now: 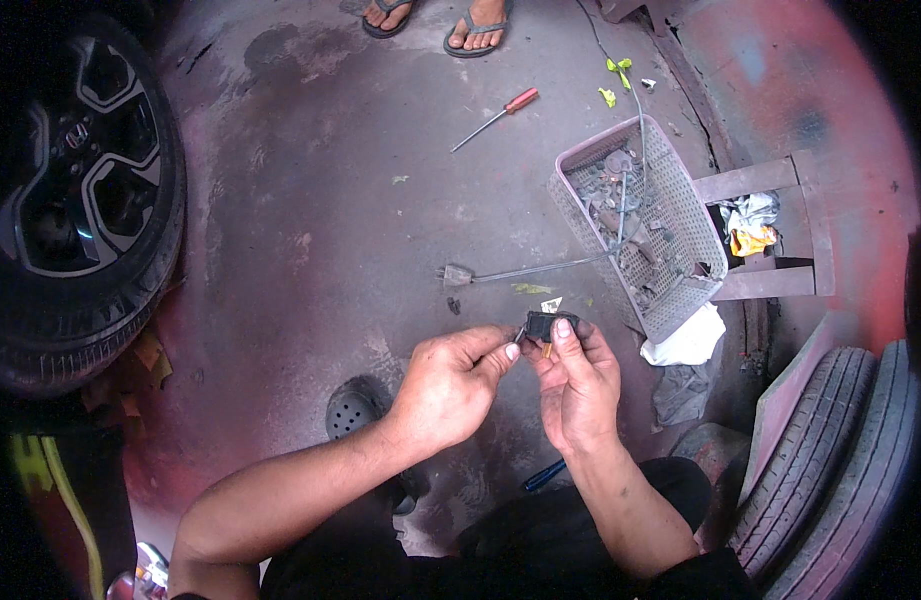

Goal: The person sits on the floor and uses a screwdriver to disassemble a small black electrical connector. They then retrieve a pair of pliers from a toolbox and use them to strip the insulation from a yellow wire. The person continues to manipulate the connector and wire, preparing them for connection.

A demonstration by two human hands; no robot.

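Above my lap, both hands meet at a small black boxy part [542, 325]. My right hand [583, 388] is closed around it, with the thumb on its near side. A small orange-yellow piece [547, 350] shows beneath the part, between it and the fingers. My left hand [442, 388] is closed in a pinch at the part's left end. From its fingertips sticks a thin metal piece [521, 334], touching or almost touching the black part; the rest is hidden by the fingers.
A grey plug [456, 275] on a cord lies before my hands. The cord crosses a perforated basket [570, 165] of debris. Farther off lies a red-handled screwdriver [521, 99]; a blue handle [545, 475] lies near my legs. Wheel [170, 190] left, tyres [805, 450] right, another person's feet [475, 35] ahead.
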